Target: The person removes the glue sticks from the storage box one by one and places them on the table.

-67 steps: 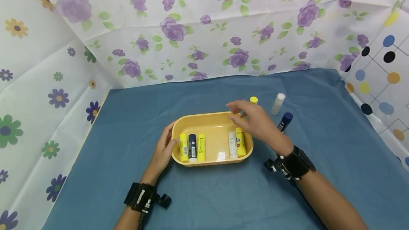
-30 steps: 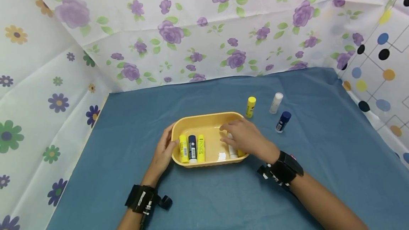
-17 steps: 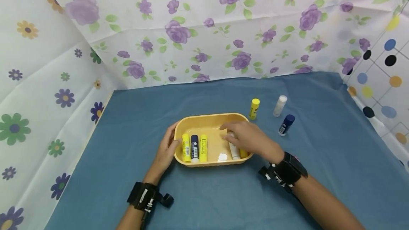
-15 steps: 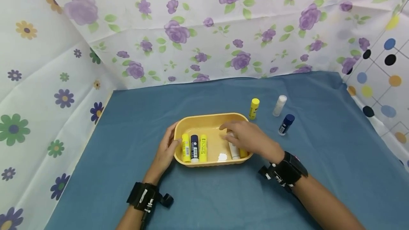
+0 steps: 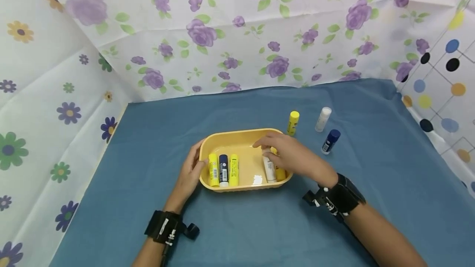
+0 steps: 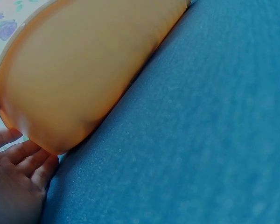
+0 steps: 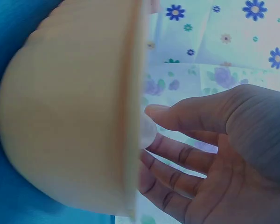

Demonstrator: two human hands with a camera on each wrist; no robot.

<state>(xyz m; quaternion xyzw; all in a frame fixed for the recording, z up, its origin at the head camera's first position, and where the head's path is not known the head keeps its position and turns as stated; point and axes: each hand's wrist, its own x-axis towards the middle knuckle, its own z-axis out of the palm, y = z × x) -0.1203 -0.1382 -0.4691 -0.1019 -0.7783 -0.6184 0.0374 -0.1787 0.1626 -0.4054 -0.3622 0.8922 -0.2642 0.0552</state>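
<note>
My left hand [image 5: 190,174] holds the left end of a yellow plastic tray [image 5: 246,164], thumb over the rim and fingers [image 6: 25,156] against the outside wall. My right hand [image 5: 291,153] reaches over the tray's right end. Its thumb and fingers pinch the upper end of a white glue stick [image 5: 269,170], whose rounded white tip [image 7: 148,134] shows in the right wrist view. A yellow glue stick [image 5: 280,173] beside it is partly hidden by that hand. In the tray's left part lie a yellow glue stick [image 5: 213,170], a navy one [image 5: 223,171] and a slim yellow one [image 5: 233,170].
Behind and right of the tray stand a yellow glue stick [image 5: 293,123], a white one [image 5: 323,119] and a navy one [image 5: 330,141] on the blue cloth [image 5: 245,234]. Flowered sheets [image 5: 167,69] rise at the back and left; a dotted one [image 5: 449,106] is at the right.
From above the tray's back right rim, my right hand came down onto the white glue stick, then shifted slightly right and up. That stick now leans. My left hand kept its hold on the tray.
</note>
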